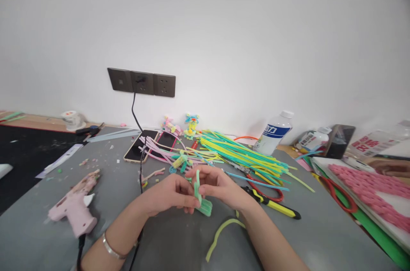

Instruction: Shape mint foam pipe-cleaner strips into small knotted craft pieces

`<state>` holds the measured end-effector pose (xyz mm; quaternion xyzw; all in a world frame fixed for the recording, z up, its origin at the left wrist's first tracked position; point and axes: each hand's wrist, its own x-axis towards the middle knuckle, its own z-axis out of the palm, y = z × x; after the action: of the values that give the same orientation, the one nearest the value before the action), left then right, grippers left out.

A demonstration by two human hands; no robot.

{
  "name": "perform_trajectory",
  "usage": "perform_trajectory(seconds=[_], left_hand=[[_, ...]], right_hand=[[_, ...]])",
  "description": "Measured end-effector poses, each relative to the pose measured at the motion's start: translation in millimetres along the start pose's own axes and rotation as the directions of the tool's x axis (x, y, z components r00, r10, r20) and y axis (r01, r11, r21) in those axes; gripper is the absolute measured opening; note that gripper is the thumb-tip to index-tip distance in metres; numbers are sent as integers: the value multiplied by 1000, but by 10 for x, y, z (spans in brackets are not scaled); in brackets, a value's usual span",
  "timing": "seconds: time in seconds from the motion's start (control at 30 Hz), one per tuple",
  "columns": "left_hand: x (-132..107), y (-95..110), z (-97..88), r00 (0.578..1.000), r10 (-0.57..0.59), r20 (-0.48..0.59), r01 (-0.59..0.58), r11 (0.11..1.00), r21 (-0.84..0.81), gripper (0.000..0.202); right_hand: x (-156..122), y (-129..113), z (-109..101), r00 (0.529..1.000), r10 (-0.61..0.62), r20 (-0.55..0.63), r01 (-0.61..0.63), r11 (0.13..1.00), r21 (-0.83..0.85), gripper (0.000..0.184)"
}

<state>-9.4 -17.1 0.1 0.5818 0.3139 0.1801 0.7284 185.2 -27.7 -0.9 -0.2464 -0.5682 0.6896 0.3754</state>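
Observation:
Between my two hands is a green piece of bent pipe cleaner (205,207), with one end sticking up and a flat, folded part hanging below. My left hand (174,194) pinches it from the left with thumb and fingers. From the other side my right hand (219,183) grips its upper part, fingers curled over. A loose yellow-green pipe cleaner (221,234) lies curved on the grey mat near my right forearm. Just behind my hands rests a small green and yellow pipe cleaner figure (180,160), partly hidden.
A pink glue gun (75,207) lies left, its cord running forward. Behind are phones (136,151), pipe cleaner bundles (243,155), two small figures (191,128) and a bottle (273,134). Right are a yellow-black cutter (278,209), red-handled scissors (339,196) and pink woven work (368,189).

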Motion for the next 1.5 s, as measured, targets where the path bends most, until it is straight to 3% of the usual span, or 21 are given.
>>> perform_trajectory(seconds=[0.1,0.27,0.47,0.73,0.83,0.93,1.03,1.23,1.5], left_hand=[[19,-12,-9,1000,0,-22,-1,998,-57,27],[25,-13,-47,989,15,-148,-35,991,-131,34],[46,-17,-54,960,103,-259,-120,992,-50,36],[31,21,-7,980,99,-174,-70,984,166,31],[27,16,1,982,91,-165,-59,980,189,32],[28,8,6,989,67,-136,-44,986,162,32],[34,11,7,989,70,-131,-54,991,120,36],[42,17,-3,984,77,-162,-70,996,50,42],[51,-27,-5,986,67,-154,-78,995,-62,41]], right_hand=[[2,11,-28,999,14,-30,-15,1000,-19,23],[34,48,-47,979,-107,-175,107,994,-8,20],[71,58,-12,953,-189,-235,175,981,-78,17],[88,7,44,949,-232,-212,197,965,-172,21],[87,21,43,962,-190,-195,170,979,-116,20],[81,50,44,984,-109,-144,109,994,-7,18],[75,73,47,981,-64,-181,72,997,41,18],[86,105,48,954,-48,-296,72,995,71,21],[111,118,100,936,-65,-346,104,990,95,24]])
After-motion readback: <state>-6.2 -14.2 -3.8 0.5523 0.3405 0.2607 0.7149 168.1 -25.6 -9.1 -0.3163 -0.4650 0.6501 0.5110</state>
